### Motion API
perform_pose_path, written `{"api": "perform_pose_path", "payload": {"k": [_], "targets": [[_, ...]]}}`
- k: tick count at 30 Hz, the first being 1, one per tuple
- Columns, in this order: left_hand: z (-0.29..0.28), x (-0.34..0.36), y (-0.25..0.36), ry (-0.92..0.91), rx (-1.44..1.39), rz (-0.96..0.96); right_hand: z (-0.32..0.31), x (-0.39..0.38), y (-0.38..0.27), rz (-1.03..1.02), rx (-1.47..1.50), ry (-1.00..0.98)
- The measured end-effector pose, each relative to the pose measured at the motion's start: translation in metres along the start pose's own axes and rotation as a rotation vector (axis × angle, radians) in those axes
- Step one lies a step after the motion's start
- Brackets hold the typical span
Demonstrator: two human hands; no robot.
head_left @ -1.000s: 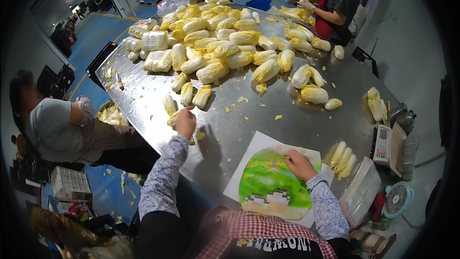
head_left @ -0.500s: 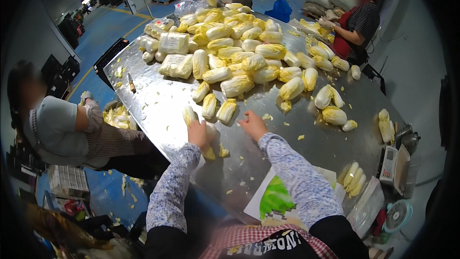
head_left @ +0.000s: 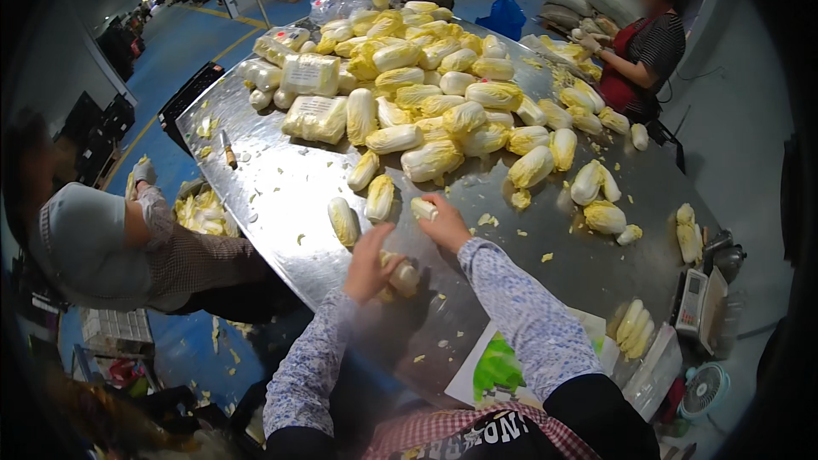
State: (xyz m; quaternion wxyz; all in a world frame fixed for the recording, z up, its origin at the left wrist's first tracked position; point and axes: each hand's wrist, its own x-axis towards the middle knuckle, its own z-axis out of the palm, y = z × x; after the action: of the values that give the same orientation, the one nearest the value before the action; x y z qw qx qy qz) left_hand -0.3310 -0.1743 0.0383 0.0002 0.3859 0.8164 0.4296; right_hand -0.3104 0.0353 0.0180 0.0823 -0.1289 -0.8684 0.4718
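Observation:
My right hand is closed round a small pale napa cabbage near the middle of the steel table. To its left, my left hand has its fingers apart, slightly blurred, beside another napa cabbage lying close to the table's near side. Whether the fingers touch that cabbage is hard to see. Just beyond my left hand lie a loose cabbage and a yellow-leaved one. A large heap of yellow and white napa cabbages covers the far part of the table.
Bagged cabbages and a knife lie at the left. At the right are a scale, a clear bag of cabbages and a small fan. Three co-workers stand around; one wears a red apron.
My right hand has taken hold of a small cabbage. My left hand has left the cabbage it was on and moved right and nearer, beside another one. The view has shifted slightly.

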Motion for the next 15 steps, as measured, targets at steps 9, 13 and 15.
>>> {"api": "perform_pose_path", "payload": {"k": [9,13,15], "targets": [[0.027,0.007,0.059,-0.215,-0.628,0.073,-0.101,-0.11,-0.097,-0.072,0.139,-0.286],[0.024,-0.014,0.102,-0.271,-1.181,-0.178,-0.117,-0.142,-0.114,-0.242,0.027,-0.116],[0.021,-0.023,0.115,-0.248,-1.225,-0.198,-0.12,-0.154,-0.116,-0.219,0.064,-0.093]]}}
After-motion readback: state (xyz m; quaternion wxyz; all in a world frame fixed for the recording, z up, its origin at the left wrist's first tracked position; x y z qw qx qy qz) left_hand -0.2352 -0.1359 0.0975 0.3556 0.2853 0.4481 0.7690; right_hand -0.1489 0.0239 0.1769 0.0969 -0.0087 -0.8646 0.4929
